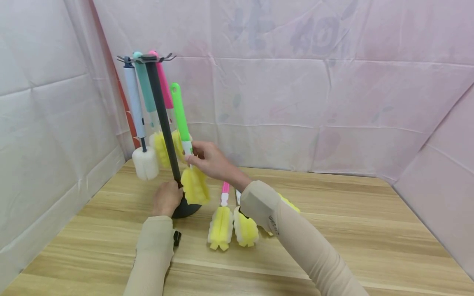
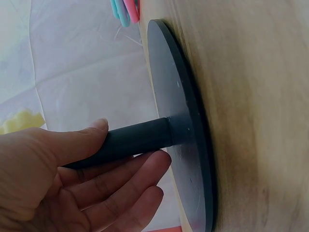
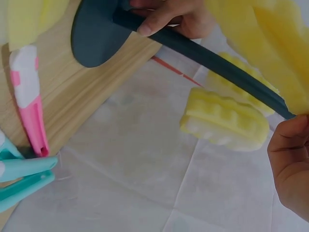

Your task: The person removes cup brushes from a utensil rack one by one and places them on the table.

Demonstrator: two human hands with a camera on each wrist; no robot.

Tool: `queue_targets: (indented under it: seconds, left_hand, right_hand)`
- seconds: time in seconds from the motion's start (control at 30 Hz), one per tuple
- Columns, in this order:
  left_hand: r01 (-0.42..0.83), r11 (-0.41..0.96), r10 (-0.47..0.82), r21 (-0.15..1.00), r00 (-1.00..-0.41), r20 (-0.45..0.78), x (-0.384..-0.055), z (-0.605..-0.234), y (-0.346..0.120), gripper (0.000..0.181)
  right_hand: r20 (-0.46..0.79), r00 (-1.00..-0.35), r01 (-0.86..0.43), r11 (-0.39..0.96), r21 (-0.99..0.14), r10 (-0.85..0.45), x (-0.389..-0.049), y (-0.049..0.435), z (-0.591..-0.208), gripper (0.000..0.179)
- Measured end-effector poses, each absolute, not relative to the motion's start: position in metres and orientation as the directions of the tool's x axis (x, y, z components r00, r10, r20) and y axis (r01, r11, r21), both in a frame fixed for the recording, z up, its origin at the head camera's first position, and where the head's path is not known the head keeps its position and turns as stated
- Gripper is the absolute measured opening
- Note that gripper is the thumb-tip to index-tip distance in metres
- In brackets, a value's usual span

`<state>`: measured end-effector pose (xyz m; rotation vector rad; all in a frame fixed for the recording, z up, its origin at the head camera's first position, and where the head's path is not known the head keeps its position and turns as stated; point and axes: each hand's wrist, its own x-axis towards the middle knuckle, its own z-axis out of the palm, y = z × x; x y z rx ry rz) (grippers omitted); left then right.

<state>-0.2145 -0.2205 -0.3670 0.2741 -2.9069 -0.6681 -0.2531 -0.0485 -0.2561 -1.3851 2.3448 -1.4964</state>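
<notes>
Green-handled brush (image 1: 180, 113) upright beside rack pole (image 1: 163, 123), 10 o'clock on table (image 1: 333, 213). R hand (image 1: 211, 160) pinches its neck; L hand (image 1: 166, 199) wraps pole near base (image 2: 188, 145). Step, by look: hanging. Next: lift handle tip to top hook (image 1: 168, 56).

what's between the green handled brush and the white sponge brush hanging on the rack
In the head view, the rack's dark pole and a hanging yellow sponge lie between the green-handled brush and the white sponge brush.
</notes>
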Motion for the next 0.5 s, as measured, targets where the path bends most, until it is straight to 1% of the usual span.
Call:
queue_targets:
  seconds: [0.2, 0.5]
  left_hand:
    - [-0.163, 0.87, -0.223, 0.464, -0.972, 0.077, -0.214, -0.365, -0.219, 0.029]
    - [-0.193, 0.854, -0.245, 0.484, -0.968, 0.046, -0.215, -0.366, -0.219, 0.03]
  right_hand:
    - [0.373, -0.632, -0.622, 0.157, -0.767, -0.679, -0.259, -0.04, -0.258, 0.011]
    - [0.372, -0.654, -0.632, 0.206, -0.747, -0.659, -0.265, -0.029, -0.261, 0.011]
